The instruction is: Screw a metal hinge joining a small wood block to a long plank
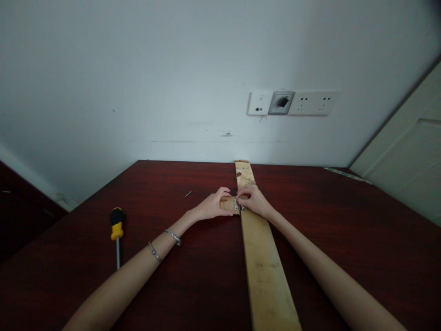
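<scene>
A long pale wooden plank [263,257] lies on the dark red table [344,239], running from the near edge to the wall. A small wooden block [228,204] sits against its left side, joined by a small metal hinge [237,204]. My left hand [212,207] is closed over the small block. My right hand [254,200] rests on the plank with its fingertips pinched at the hinge; what they pinch is too small to make out.
A screwdriver [116,229] with a yellow and black handle lies on the table at the left. A loose screw [188,194] lies beyond my left hand. Wall sockets [292,103] sit above the table; a pale door [406,151] stands at the right.
</scene>
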`<state>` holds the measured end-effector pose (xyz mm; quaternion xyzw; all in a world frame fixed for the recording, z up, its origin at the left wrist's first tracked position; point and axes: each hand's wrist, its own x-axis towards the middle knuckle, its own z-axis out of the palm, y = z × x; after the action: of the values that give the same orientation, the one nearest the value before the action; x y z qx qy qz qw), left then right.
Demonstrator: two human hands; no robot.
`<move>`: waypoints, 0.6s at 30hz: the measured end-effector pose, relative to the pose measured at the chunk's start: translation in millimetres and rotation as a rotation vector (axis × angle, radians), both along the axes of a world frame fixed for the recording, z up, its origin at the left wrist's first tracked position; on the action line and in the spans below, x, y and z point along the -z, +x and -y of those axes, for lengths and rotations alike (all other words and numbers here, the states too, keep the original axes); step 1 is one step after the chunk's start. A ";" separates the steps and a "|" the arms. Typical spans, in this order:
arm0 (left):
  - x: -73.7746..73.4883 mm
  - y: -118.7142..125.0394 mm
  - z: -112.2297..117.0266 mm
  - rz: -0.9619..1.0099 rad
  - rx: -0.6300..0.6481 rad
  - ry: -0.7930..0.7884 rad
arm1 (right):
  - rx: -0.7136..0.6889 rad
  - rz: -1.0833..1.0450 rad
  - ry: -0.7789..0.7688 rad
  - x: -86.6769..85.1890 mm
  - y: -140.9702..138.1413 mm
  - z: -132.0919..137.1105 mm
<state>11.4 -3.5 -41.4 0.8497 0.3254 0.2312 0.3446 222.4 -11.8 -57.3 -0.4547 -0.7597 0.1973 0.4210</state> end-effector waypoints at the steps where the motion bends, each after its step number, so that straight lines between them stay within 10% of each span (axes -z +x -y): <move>1: -0.1 0.0 0.1 -0.001 -0.002 0.004 | 0.000 -0.002 -0.005 0.2 0.4 -0.4; 18: -0.3 -0.1 0.5 0.005 0.001 0.022 | -0.021 -0.003 -0.036 1.2 3.2 -2.1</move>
<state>11.3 -4.0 -41.0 0.8530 0.3213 0.2370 0.3360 225.6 -9.7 -58.5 -0.4541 -0.7600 0.2160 0.4118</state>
